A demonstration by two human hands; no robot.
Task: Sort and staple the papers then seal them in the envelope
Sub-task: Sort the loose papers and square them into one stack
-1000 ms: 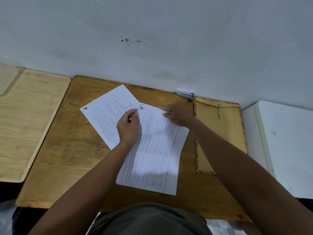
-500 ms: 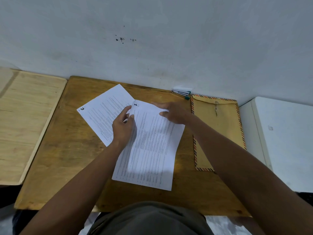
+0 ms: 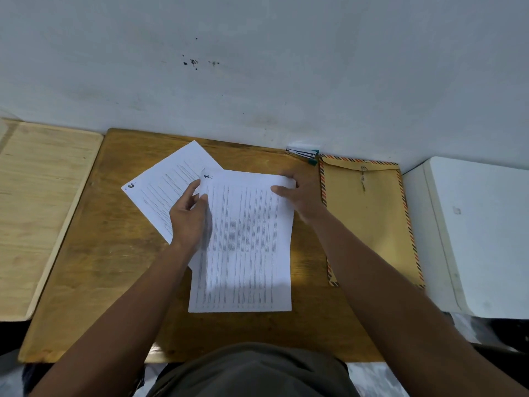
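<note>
- Where the wooden desk (image 3: pixel 114 282) meets the wall, two printed sheets are seen near the middle of its far half: an upper sheet (image 3: pixel 246 247) covered in dense lines of text, marked in ink at its top left corner, laid squarely to the near edge, and a tilted sheet (image 3: pixel 163 184) partly covered by it, with an ink mark at its left corner
- The upper sheet's left edge is pinched by the left hand (image 3: pixel 187 219), thumb and fingers curled around it
- Its top right corner is gripped by the right hand (image 3: pixel 300 196), thumb on the face, fingers curled behind
- A brown envelope (image 3: pixel 369 224) with striped borders and a string clasp is laid along the desk's right edge
- A stapler (image 3: pixel 303 153) is set at the far edge, just beside the envelope's top left corner
</note>
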